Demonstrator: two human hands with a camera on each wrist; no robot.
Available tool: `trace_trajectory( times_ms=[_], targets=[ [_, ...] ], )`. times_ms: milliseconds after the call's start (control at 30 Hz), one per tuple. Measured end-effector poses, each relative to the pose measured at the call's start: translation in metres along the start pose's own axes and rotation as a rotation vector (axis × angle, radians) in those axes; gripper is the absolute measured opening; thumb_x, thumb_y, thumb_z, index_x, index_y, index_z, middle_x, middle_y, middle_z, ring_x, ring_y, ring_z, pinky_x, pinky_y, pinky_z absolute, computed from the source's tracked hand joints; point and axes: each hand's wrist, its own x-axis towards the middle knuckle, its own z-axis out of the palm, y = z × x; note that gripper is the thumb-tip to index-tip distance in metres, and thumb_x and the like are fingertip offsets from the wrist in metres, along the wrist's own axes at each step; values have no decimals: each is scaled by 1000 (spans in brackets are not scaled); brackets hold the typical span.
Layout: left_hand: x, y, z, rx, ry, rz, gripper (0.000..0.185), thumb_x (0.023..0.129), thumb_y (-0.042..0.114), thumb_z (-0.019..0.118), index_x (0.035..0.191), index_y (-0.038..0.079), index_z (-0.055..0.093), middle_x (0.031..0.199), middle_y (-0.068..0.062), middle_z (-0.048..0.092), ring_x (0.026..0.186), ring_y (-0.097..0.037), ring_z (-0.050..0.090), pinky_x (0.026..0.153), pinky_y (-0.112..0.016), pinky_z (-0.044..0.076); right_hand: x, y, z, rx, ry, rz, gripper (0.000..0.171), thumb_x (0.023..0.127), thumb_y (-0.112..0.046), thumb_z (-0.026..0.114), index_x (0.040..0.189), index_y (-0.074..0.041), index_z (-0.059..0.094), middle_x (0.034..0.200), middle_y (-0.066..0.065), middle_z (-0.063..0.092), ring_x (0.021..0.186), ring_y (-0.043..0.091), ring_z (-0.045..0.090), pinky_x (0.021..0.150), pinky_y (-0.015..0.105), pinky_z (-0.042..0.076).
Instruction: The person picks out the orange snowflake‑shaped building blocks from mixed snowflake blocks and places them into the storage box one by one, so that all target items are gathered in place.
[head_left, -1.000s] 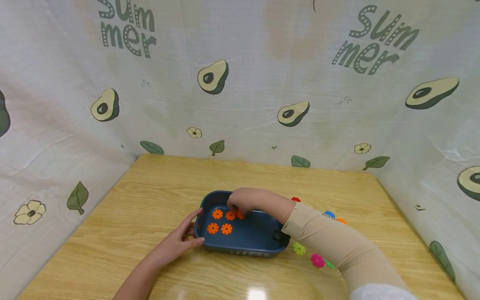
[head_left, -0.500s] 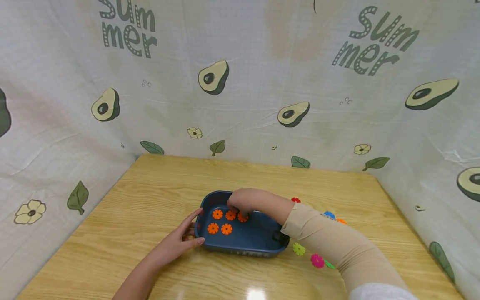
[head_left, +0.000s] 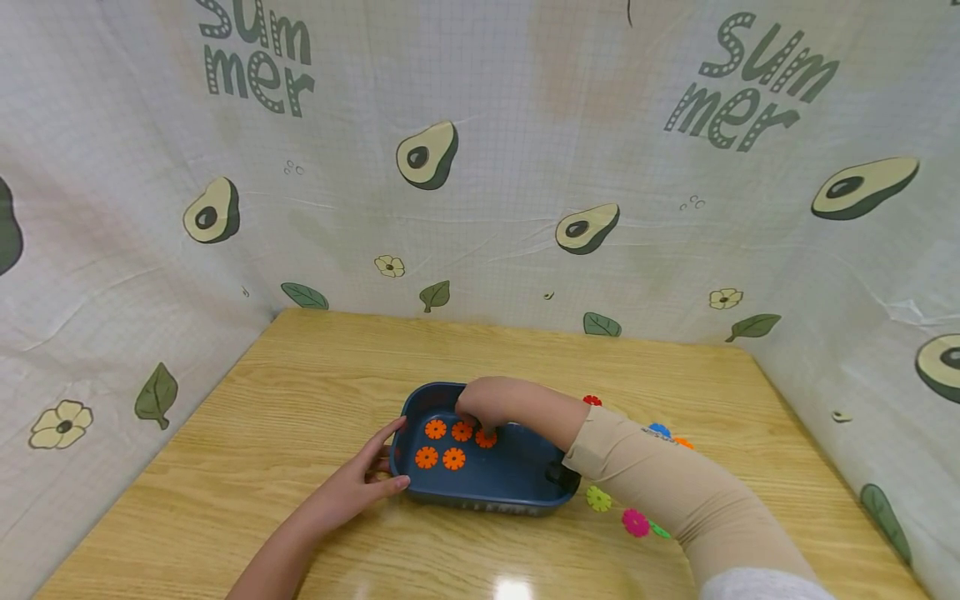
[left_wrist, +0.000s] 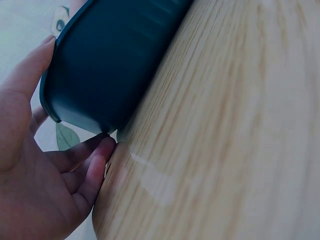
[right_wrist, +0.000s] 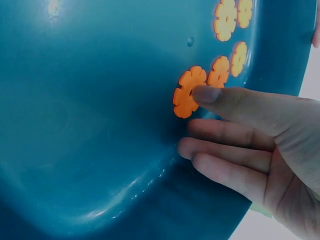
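Avocado-print cloth walls in the wooden table [head_left: 315, 392], where the blue tray [head_left: 517, 479] sits in front of me. My left hand [head_left: 371, 475] rests open-fingered against its left end. My right hand [head_left: 480, 404] reaches inside from the right, one extended fingertip on the orange disc [right_wrist: 187, 92] beneath it, nearest of five lying flat.
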Motion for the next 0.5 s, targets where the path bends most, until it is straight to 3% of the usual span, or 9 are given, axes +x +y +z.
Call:
trace_trajectory(
  times_ms=[233,500],
  targets=[
    [0,-2,0,-17,-6,16,79,95,21,67,157,18,18,139,-25,44,115,-33,54,82,-26,46,0,-1,1,-35,-16,-10,20,77,-18,85,82,-14,66,69,-8,52,63,10,48,61,23,42],
    [0,-3,0,-9,-8,28,79,94,22,67,157,19,19,138,-24,45,113,-32,54,81,-26,46,2,-2,5,-42,-9,-18,30,76,-12,84,72,-16,55,64,-6,44,58,11,37,56,24,33]
  ],
)
